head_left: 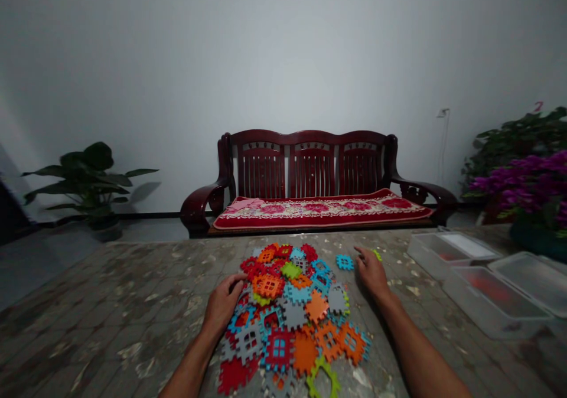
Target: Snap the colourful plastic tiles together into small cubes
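A heap of interlocking plastic puzzle tiles (283, 321) in red, orange, grey, blue and green lies on the stone-patterned table top (133, 303). My left hand (222, 304) rests against the heap's left edge, its fingers reaching over red and orange tiles. My right hand (371, 273) lies on the table beside the heap, fingers slightly curled. Just past its fingertips is a small green tile (377, 255). A loose blue tile (344, 262) lies to the left of those fingers. Neither hand visibly holds a tile.
Translucent plastic storage boxes (482, 286) with lids stand at the table's right side, some holding red contents. Beyond the far table edge are a dark red wooden sofa (310, 162), a leafy potted plant (88, 179) and purple flowers (527, 179).
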